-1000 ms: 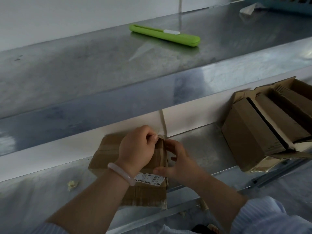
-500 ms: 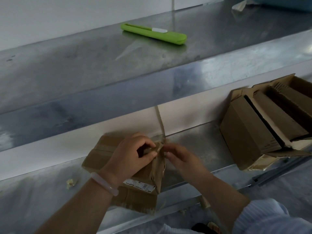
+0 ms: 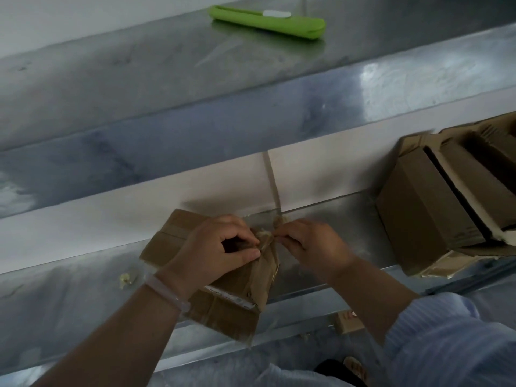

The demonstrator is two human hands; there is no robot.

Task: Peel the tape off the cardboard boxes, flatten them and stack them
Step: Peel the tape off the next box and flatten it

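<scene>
A small brown cardboard box (image 3: 231,305) with a white shipping label lies tilted on the lower steel shelf (image 3: 69,297). My left hand (image 3: 217,252) grips the box's top right corner, fingers curled over it. My right hand (image 3: 310,244) pinches a crumpled strip of clear tape (image 3: 266,237) at that same corner, fingertips almost touching the left hand's. More brown tape runs down the box's right edge. A second, larger cardboard box (image 3: 435,216) sits open with several flaps up at the right of the same shelf.
A green utility knife (image 3: 268,22) lies on the upper steel shelf (image 3: 139,79). A small tape scrap (image 3: 125,279) rests on the lower shelf left of the box. A cardboard piece (image 3: 349,322) shows below the shelf edge. A white wall strip separates the shelves.
The small box has tipped and turned slightly clockwise. My right hand has moved from the box's side up to the top corner, where it now pinches the tape beside my left hand.
</scene>
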